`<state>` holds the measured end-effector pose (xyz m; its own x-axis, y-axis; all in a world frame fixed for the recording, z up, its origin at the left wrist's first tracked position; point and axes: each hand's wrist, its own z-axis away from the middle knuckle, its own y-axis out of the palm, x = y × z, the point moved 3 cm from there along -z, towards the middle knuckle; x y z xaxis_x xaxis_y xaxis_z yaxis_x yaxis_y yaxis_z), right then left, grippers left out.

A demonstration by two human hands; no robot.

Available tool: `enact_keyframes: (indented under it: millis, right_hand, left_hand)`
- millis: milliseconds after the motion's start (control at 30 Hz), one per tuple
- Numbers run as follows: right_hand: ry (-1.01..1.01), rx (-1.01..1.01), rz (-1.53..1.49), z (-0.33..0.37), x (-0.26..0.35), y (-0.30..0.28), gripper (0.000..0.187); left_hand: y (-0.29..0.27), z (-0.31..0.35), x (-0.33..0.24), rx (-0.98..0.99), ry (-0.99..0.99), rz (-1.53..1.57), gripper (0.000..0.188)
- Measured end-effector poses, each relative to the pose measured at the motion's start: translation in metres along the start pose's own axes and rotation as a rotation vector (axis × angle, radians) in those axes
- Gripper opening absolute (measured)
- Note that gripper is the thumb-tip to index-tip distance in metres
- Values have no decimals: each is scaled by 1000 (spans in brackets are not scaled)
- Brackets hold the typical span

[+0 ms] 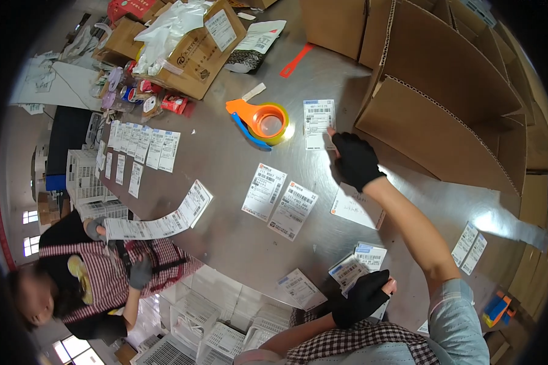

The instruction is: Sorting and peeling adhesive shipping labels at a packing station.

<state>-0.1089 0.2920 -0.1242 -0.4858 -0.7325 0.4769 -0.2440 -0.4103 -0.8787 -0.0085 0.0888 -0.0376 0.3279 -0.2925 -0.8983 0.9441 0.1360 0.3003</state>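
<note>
My right hand (356,161), in a black fingerless glove, reaches across the metal table. Its bare fingertip touches the right edge of a white shipping label (318,121) lying flat, with the thumb apart from it. Close to my body, my left hand (360,299), gloved the same way, is closed on shipping labels (349,272); how many is hidden. Another label (371,254) shows just behind them, and one more (302,289) lies at the table's near edge. Two labels (265,190) (292,210) rest side by side mid-table. A white sheet (356,207) is partly under my right forearm.
An orange tape dispenser (268,121) and a red strip (296,61) lie on the table (225,152). Open cardboard boxes (438,128) stand at right. Packages and a carton (195,61) crowd the far left. A co-worker (115,274) holds a label strip (164,225) there.
</note>
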Motion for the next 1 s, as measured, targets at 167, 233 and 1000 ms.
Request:
enact_keyframes:
  millis: [167,233,1000]
  right_hand:
    - [181,148,97,-36,-9,16,53]
    - [200,163,100,-41,-9,18,53]
    - [488,646,-1184,320,-10,-48,17]
  left_hand:
    - [-5,-5,9,-16,-40,34,20]
    - [-5,-7,13,-27,-36,45,20]
    - [34,16,-25,-91,343,-227,16]
